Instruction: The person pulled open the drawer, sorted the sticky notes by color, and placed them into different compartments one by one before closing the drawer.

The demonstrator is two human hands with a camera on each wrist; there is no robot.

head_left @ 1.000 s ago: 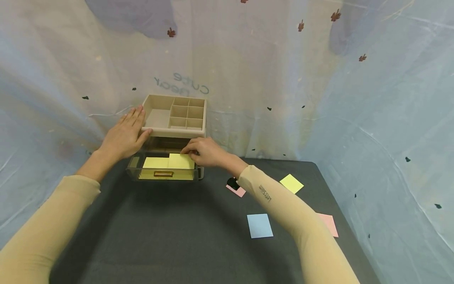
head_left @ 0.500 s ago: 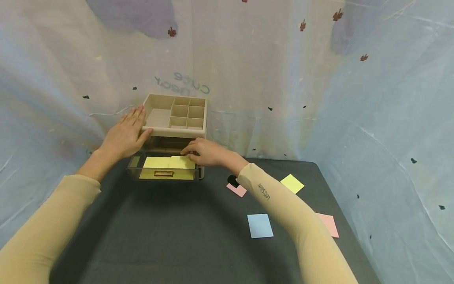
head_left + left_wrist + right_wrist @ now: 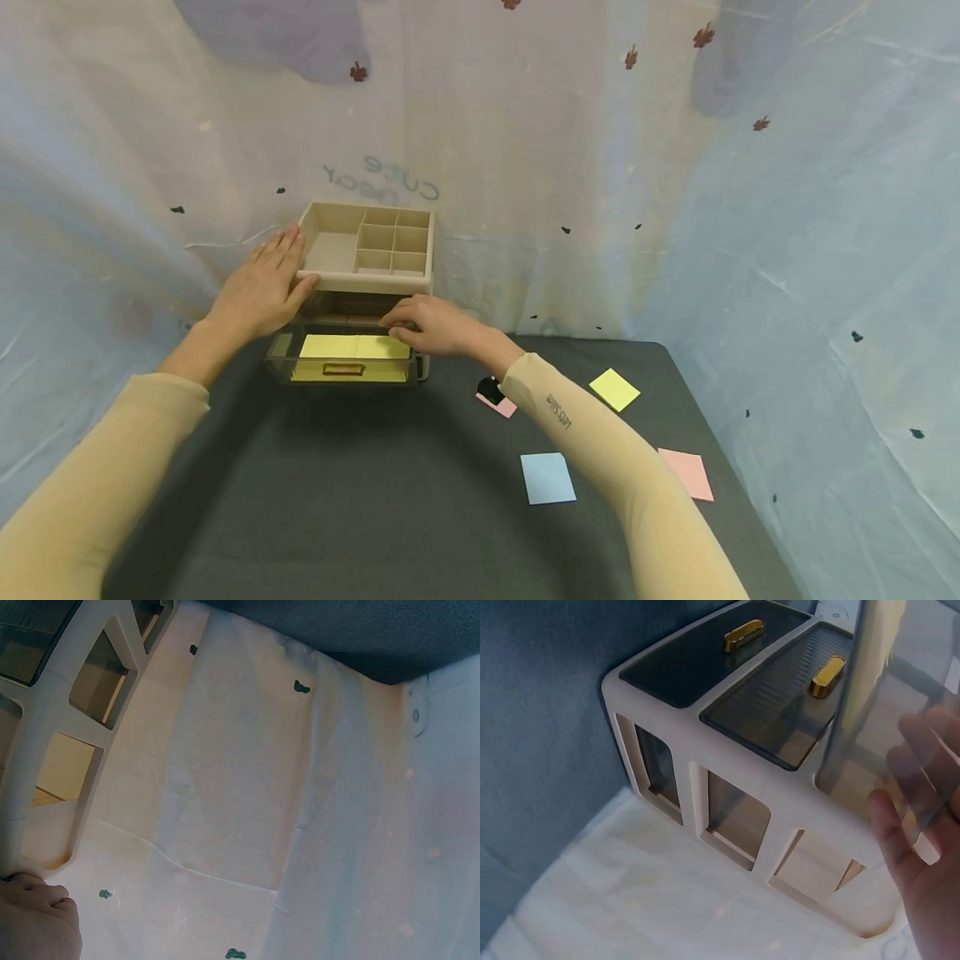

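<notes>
Rightmost yellow notes (image 3: 382, 347) sank; left hand (image 3: 257, 292) flat, grip of right hand (image 3: 438, 325) unclear, sleeve (image 3: 592, 437) reads "LetsSlim".

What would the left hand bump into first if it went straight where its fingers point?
Probably the curtain behind the box. The left hand lies at the box's left edge, so it might brush that corner. How far back the curtain hangs isn't clear.
</notes>
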